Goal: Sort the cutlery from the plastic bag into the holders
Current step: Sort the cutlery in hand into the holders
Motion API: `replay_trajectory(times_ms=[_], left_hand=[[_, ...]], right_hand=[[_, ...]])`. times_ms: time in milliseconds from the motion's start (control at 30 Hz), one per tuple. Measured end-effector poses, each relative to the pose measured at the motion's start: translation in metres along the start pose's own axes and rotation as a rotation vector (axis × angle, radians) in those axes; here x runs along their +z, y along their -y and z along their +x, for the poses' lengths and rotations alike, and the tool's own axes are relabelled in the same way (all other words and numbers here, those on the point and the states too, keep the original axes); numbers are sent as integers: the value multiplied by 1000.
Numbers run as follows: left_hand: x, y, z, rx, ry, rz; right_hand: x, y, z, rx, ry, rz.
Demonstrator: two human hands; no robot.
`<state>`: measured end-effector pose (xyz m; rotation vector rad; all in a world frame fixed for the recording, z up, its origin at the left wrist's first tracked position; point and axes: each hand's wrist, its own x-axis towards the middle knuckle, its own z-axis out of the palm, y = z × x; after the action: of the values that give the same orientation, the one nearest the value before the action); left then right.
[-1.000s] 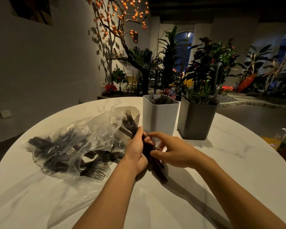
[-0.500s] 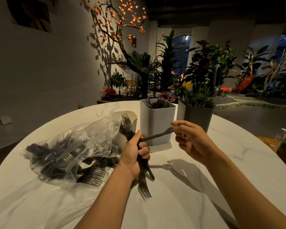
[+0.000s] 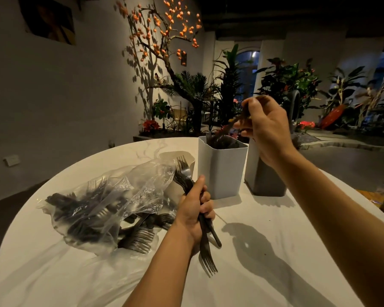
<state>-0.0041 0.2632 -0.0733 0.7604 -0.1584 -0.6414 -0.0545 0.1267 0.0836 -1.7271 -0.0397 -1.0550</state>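
forks (image 3: pixel 187 182) bunched in left hand (image 3: pixel 194 214), fingers wrapped tight, beside plastic bag (image 3: pixel 111 202) on bench (image 3: pixel 264 251). right hand (image 3: pixel 267 127) pinched single fork (image 3: pixel 227 129) above white holder (image 3: pixel 222 167). step: dropping fork in. next likely needs tip inside rim, then release.

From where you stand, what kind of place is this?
Probably a restaurant or café dining room. A round white table carries bulk forks in a plastic bag and cutlery holders, with a decorative planted garden and an orange-fruited ornamental tree behind.
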Motion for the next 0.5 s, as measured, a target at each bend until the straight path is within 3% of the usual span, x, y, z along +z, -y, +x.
replay_trajectory(times_ms=[167, 300, 500], left_hand=[[1, 0, 0, 3, 33, -15], [0, 2, -1, -7, 25, -3], [3, 0, -1, -32, 9, -5]], right_hand=[[14, 2, 17, -112, 29, -244], [24, -18, 21, -10, 155, -494], [27, -60, 15, -22, 151, -796]])
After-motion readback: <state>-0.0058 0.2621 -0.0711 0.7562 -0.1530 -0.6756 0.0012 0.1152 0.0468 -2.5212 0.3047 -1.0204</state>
